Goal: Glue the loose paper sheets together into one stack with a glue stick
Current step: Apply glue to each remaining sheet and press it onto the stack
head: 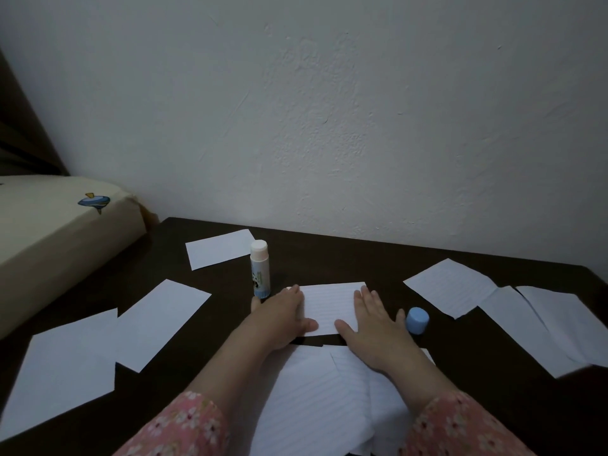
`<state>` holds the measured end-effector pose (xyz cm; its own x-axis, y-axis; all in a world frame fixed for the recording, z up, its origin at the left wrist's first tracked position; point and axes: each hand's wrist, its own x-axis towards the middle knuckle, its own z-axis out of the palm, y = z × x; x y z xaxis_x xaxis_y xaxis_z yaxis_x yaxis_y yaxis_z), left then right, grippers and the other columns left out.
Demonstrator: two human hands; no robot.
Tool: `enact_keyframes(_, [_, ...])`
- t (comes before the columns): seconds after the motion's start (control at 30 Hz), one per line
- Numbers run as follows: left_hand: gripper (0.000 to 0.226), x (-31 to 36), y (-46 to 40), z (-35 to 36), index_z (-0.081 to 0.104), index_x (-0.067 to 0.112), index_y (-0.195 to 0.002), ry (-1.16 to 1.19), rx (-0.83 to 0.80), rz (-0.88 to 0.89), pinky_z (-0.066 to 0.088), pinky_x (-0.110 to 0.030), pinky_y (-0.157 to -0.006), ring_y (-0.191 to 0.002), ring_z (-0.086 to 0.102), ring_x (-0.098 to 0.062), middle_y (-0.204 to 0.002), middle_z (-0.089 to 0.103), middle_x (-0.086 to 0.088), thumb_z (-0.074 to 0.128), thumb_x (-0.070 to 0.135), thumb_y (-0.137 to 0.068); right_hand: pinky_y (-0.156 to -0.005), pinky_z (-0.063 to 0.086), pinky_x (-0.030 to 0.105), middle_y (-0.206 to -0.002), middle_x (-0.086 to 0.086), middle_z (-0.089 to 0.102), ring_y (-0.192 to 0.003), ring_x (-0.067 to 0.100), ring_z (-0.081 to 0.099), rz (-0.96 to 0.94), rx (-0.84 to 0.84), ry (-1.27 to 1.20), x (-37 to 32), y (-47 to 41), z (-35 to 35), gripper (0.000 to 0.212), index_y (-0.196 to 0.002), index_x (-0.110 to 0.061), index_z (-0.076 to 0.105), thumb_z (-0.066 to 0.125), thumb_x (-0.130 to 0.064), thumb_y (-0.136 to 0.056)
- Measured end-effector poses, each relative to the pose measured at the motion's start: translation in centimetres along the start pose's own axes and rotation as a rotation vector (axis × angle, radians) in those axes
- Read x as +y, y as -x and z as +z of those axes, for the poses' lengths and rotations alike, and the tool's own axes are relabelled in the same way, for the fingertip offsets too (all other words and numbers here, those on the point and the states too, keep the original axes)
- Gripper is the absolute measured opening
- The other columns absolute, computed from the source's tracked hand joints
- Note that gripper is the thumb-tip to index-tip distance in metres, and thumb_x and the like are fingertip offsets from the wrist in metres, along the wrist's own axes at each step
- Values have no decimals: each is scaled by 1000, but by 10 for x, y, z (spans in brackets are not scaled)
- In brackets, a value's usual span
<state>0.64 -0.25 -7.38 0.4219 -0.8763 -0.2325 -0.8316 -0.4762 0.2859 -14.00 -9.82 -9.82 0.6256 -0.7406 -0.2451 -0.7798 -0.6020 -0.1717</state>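
Note:
A small lined paper sheet lies flat in the middle of the dark table. My left hand rests flat on its left edge with straight fingers. My right hand presses flat on its right side. An uncapped glue stick stands upright just beyond my left hand, its white glue end up. Its blue cap sits on the table right of my right hand. More lined sheets lie under my forearms near the front edge.
Loose white sheets are scattered around: one at the back left, two at the left, several at the right. A cream mattress adjoins the table's left side. A white wall stands behind.

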Motion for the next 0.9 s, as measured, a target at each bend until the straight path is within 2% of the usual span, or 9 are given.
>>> enact_keyframes(0.07, [62,-1,-3,2,41,22,-140,59,119,22,27,-42,-111,-134,38,-18,-144,44,2,60,50,-87,-116,4,54,-162,0,-6,-148,19,-4,-6,2,-13,1,-3,-8,77,-154,-19,1,31,-60,-96])
enact_keyframes(0.17, [66,1,-5,5,40,20,-141,81,188,50,33,-35,-107,-133,35,-18,-146,40,0,59,52,-87,-113,23,46,-157,1,20,-142,21,21,-37,111,-38,4,-11,-23,72,-151,-22,20,41,-59,-93])
enact_keyframes(0.23, [71,3,-6,6,33,19,-145,21,150,26,31,-38,-108,-136,29,-23,-150,35,-1,57,54,-88,-112,24,45,-158,1,18,-142,22,19,-51,97,-21,6,-16,-27,78,-152,-23,15,47,-58,-91])
enact_keyframes(0.33, [69,4,-6,4,34,20,-143,33,134,-5,36,-36,-104,-132,34,-21,-143,42,-2,58,53,-87,-112,22,46,-159,0,17,-142,22,18,-49,103,-19,6,-18,-22,80,-153,-23,11,48,-57,-90])
enact_keyframes(0.53, [70,-2,-4,3,37,29,-142,103,201,-3,39,-34,-102,-125,44,-17,-140,42,-3,64,54,-82,-106,30,39,-144,-4,38,-131,17,33,-74,247,-106,6,-11,-16,74,-149,-31,22,54,-56,-88])
enact_keyframes(0.63, [69,-8,-3,6,40,30,-142,208,270,30,39,-34,-104,-126,44,-14,-139,46,2,69,48,-81,-107,34,37,-145,-4,40,-132,16,36,-47,248,-315,1,-9,-18,69,-146,-34,30,65,-41,-87])
enact_keyframes(0.73, [60,-13,3,10,48,29,-136,344,382,90,41,-30,-102,-123,46,-9,-135,51,9,72,36,-81,-105,37,34,-147,-2,40,-135,18,37,-22,307,-659,-4,-3,-24,60,-143,-35,37,64,-21,-90])
enact_keyframes(0.83, [36,-15,13,11,59,27,-119,349,614,171,46,-19,-86,-104,54,-2,-115,58,13,68,34,-85,-105,36,33,-146,-3,42,-133,17,38,-22,434,-883,-3,5,-27,55,-140,-32,42,61,-15,-92])
enact_keyframes(0.9, [19,-16,21,7,60,25,-100,429,799,121,43,-13,-71,-87,56,-3,-96,57,12,68,32,-85,-106,39,35,-141,-4,46,-129,15,42,-42,511,-967,0,13,-27,53,-138,-31,44,63,-15,-91])
